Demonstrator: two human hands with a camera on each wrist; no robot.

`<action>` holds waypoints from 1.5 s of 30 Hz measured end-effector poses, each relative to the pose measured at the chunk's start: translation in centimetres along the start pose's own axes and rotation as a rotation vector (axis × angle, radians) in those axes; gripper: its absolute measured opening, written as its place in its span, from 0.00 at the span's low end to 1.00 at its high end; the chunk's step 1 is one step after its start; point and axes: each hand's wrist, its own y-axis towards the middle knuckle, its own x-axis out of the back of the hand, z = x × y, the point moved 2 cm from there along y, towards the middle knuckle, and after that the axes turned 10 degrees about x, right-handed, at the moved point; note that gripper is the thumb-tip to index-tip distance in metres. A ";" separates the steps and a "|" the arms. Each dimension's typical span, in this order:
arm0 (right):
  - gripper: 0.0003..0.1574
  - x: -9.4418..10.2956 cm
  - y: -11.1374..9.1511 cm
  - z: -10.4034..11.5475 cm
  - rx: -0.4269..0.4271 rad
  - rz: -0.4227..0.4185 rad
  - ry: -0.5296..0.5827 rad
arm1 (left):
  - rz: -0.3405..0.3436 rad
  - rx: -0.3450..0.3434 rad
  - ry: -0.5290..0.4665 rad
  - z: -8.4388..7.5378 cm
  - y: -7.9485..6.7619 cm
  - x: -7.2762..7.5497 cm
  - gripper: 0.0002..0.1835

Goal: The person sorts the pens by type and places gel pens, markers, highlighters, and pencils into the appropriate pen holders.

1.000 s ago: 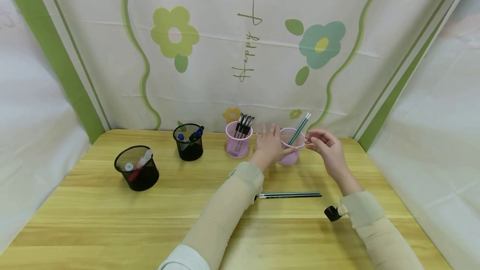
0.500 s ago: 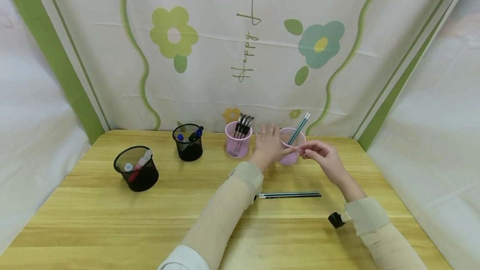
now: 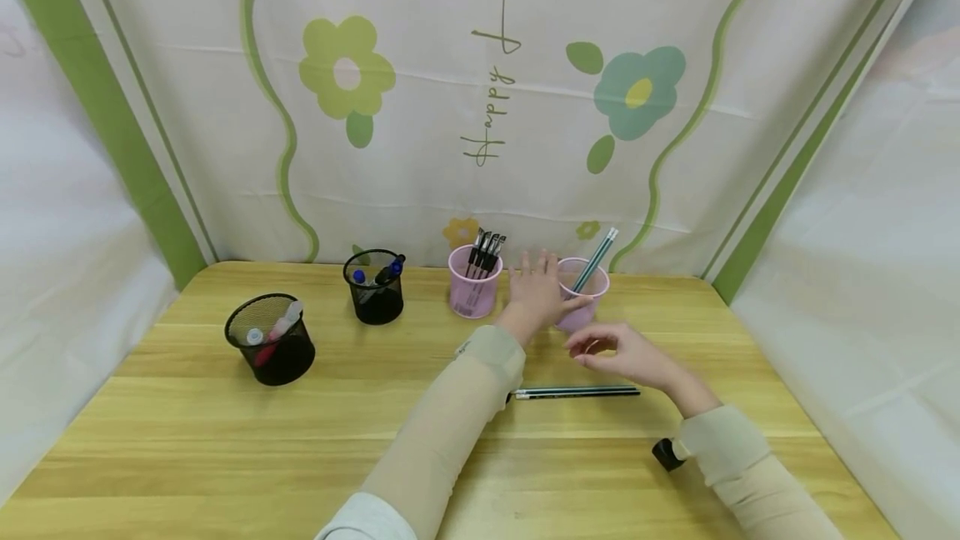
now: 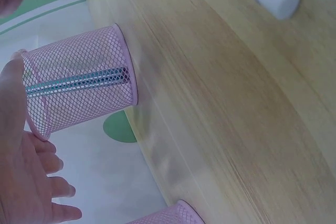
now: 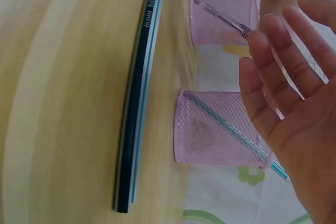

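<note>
My left hand [image 3: 534,290] rests against the right-hand pink mesh pen holder [image 4: 79,80], its thumb across the front near the rim and its fingers straight at the left side. Two green-striped pencils [image 3: 596,259] lean inside that holder. Below and right of it, my right hand [image 3: 618,352] hovers with loosely bent fingers and holds nothing. More striped pencils [image 3: 577,392] lie side by side on the table just in front of that hand; the right wrist view shows them lengthwise [image 5: 137,98]. My left sleeve covers what lies beyond their left ends.
A second pink mesh holder [image 3: 472,297] with several black pens stands left of my left hand. Two black mesh holders, one at the back [image 3: 378,304] and one nearer [image 3: 283,359], contain pens and markers. A printed curtain [image 3: 420,173] hangs behind the wooden table [image 3: 225,457].
My right hand has moved from beside the right pink holder's rim, down and toward the loose pencils. My left hand stays by the holder.
</note>
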 end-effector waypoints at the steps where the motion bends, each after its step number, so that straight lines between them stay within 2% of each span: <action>1: 0.13 -0.2 0.0 -0.1 0.001 0.024 0.002 | -0.002 -0.001 0.004 0.0 0.0 0.0 0.61; 10: 0.13 -1.8 0.5 -0.5 -0.023 0.147 -0.045 | -0.008 -0.003 0.018 0.0 0.0 0.0 0.60; 21: 0.11 -3.3 1.2 -1.0 0.027 0.249 -0.143 | -0.010 -0.001 0.027 0.0 0.1 -0.2 0.61; 37: 0.14 -3.9 1.6 -1.3 0.021 0.291 -0.226 | -0.014 -0.005 0.014 0.0 0.0 -0.1 0.60; 45: 0.15 -4.0 1.6 -1.5 0.079 0.288 -0.252 | -0.008 0.000 0.028 0.0 0.0 0.0 0.60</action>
